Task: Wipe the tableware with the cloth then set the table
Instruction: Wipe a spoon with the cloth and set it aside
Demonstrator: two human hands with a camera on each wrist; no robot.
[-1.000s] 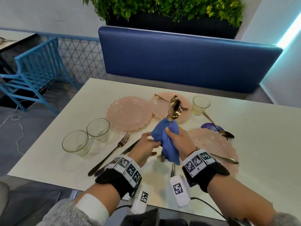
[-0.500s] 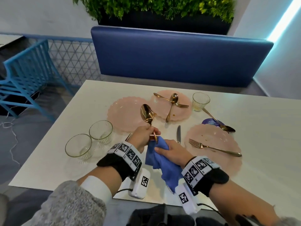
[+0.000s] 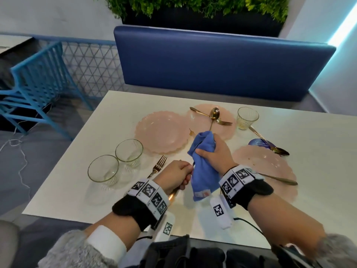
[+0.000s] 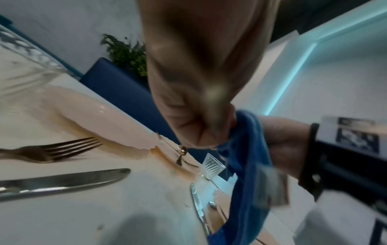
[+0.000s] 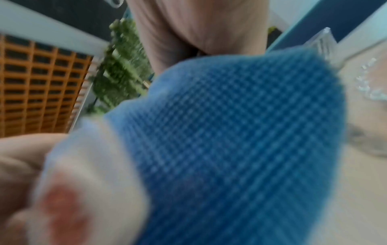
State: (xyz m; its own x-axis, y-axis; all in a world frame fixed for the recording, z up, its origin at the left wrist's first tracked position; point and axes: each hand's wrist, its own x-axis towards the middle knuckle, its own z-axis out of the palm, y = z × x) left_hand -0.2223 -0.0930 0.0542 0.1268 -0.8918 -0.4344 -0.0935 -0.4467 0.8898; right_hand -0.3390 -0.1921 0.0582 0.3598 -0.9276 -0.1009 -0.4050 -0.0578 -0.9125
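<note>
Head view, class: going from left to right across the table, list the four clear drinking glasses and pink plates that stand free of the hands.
Nearer clear glass → second clear glass → empty scalloped pink plate → small ribbed glass.

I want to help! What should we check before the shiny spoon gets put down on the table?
1. Left hand grips the spoon handle: ok.
2. Right hand holds the blue cloth wrapped round the spoon: ok.
3. Spoon bowl wiped clean: cannot tell, the cloth hides it.
4. Bare table near the front edge to lay it on: ok.
5. Two glasses beside the left hand, clear of it: ok.
</note>
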